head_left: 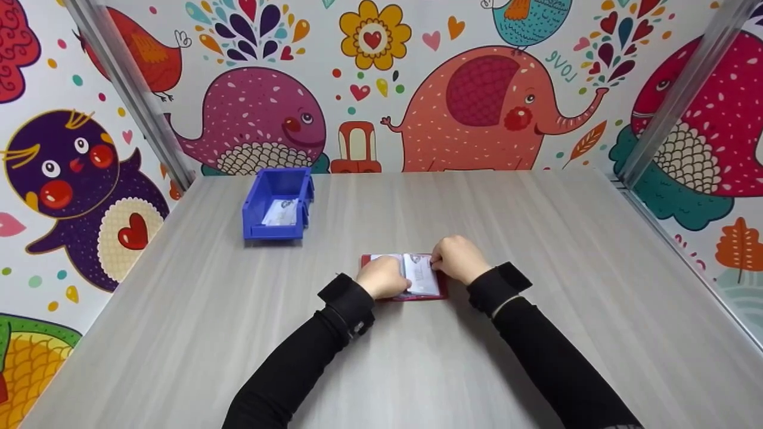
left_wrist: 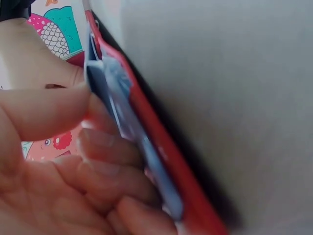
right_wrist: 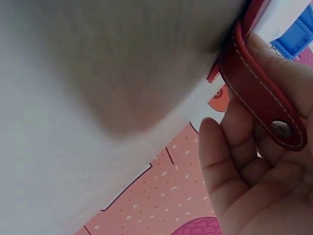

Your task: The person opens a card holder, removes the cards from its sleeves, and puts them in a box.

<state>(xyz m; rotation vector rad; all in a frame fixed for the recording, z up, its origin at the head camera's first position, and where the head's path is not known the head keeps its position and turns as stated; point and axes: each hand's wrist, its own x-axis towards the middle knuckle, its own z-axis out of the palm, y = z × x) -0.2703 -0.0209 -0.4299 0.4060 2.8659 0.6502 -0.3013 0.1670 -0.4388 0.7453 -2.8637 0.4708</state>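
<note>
A red card holder lies opened on the table, with clear plastic sleeves and a white card on its right side. My left hand covers its left half and pinches the sleeves; in the left wrist view the thumb and curled fingers are at the bluish clear sleeves above the red cover. At the upper right edge, my right hand pinches the card's margin. In the right wrist view a red strap with a metal snap crosses in front of the right fingers. The exact fingertip contact is partly hidden.
A blue plastic bin stands at the back left of the table, with white cards inside. Cartoon-printed panels wall in the back and sides, with metal posts at the corners.
</note>
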